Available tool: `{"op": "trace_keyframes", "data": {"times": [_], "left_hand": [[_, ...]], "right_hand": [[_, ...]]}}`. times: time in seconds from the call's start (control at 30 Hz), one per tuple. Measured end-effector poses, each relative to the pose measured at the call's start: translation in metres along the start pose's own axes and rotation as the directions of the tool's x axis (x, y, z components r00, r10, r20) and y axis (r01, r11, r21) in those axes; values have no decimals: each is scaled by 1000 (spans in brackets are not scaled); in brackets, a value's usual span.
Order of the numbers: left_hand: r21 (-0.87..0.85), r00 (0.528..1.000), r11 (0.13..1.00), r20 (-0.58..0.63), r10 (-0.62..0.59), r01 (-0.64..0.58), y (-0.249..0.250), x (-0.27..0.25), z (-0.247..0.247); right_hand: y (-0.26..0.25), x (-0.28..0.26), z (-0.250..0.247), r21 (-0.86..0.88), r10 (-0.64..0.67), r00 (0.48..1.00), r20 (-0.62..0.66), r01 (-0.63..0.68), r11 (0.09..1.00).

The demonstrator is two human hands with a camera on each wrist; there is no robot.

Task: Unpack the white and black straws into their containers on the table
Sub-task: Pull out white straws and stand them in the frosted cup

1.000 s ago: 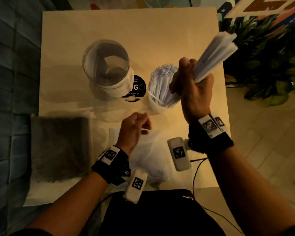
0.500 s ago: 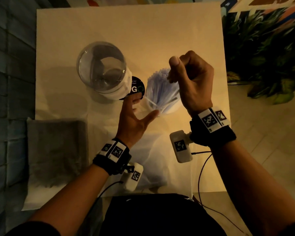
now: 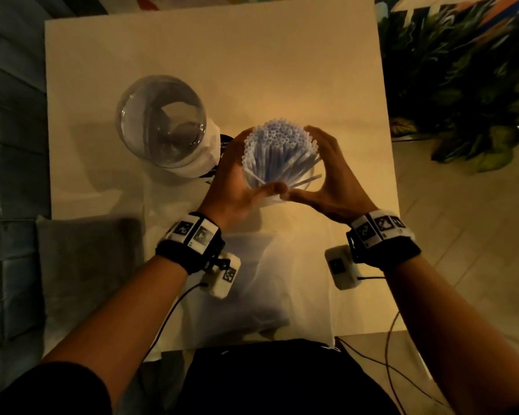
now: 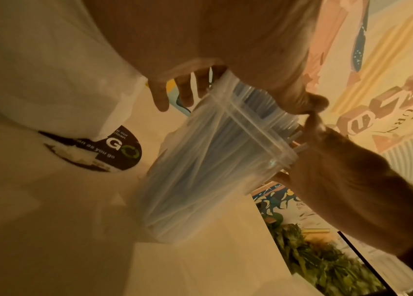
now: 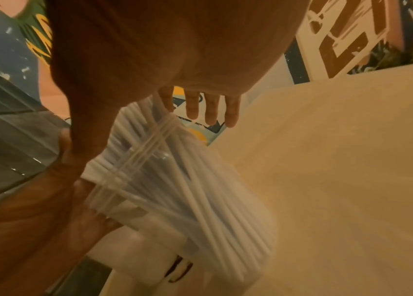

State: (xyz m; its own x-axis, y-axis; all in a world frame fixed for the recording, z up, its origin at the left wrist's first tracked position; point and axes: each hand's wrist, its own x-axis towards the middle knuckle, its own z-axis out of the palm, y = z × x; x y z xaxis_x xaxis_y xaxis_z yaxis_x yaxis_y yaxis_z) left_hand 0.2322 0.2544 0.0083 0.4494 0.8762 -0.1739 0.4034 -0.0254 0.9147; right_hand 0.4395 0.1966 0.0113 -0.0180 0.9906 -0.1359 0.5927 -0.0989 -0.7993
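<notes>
A full bunch of white straws (image 3: 279, 151) stands in a clear container (image 4: 200, 170) at the table's middle. Both hands cup the bunch from either side. My left hand (image 3: 232, 178) lies against its left side and my right hand (image 3: 331, 172) against its right, and the thumbs meet in front. The fingers (image 5: 212, 108) look straight along the straws (image 5: 187, 190). A second clear container (image 3: 161, 121) stands to the left with nothing in it. The dark pack of black straws (image 3: 87, 265) lies at the near left.
An emptied clear plastic bag (image 3: 252, 283) lies between my forearms at the table's near edge. A round black sticker (image 4: 114, 148) sits on the table between the two containers. Leafy plants (image 3: 468, 85) stand off the table's right side.
My right hand lowered its handful of white straws into the container and let go. Both hands then came in and cupped the bunch from either side.
</notes>
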Motion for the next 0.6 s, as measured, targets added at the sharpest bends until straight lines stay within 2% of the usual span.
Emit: {"op": "trace_keyframes", "data": {"times": [0.13, 0.27, 0.47, 0.6], "left_hand": [[16, 998, 999, 46, 47, -48, 0, 16, -1], [32, 995, 999, 89, 33, -36, 2, 24, 1], [-12, 994, 997, 74, 83, -82, 7, 26, -4], [19, 997, 999, 73, 36, -37, 5, 23, -3]], "right_hand": [[-3, 20, 6, 8, -63, 998, 21, 63, 998], [-4, 33, 12, 48, -130, 991, 1, 130, 990], [-11, 36, 7, 129, -128, 991, -39, 132, 983], [-10, 31, 9, 162, -90, 995, -43, 96, 982]]}}
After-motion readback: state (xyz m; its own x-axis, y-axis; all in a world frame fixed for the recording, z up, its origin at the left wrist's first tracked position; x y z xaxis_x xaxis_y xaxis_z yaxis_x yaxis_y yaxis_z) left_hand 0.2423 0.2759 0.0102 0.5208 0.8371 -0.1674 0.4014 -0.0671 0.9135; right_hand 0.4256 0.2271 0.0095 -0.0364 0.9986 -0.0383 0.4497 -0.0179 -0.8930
